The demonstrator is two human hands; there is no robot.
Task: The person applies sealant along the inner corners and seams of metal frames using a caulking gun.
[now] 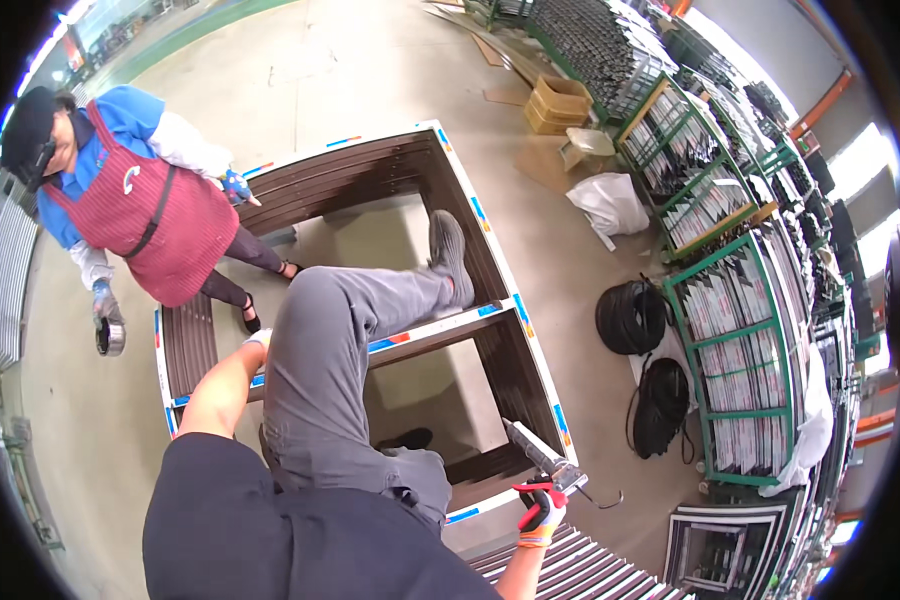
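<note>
My right hand [538, 510], in a white, orange and red glove, is closed around the handle of a grey caulking gun [540, 452]. Its thin nozzle points up and to the left, over the near right corner of a stack of brown window frames [457, 175]. White edges and blue stickers show along the top of the stack. Beside my raised knee, my left hand [260, 338] is near the stack's left side; my leg hides its fingers. My grey shoe [452, 258] is at the middle crossbar, with my leg stretched over the frames.
A co-worker [160, 200] in a red apron stands at the left, with a tape roll [111, 338] in one gloved hand. Green racks [735, 360] of profiles line the right side. Black bags [660, 405], a white sack [610, 203] and a cardboard box [557, 104] lie nearby.
</note>
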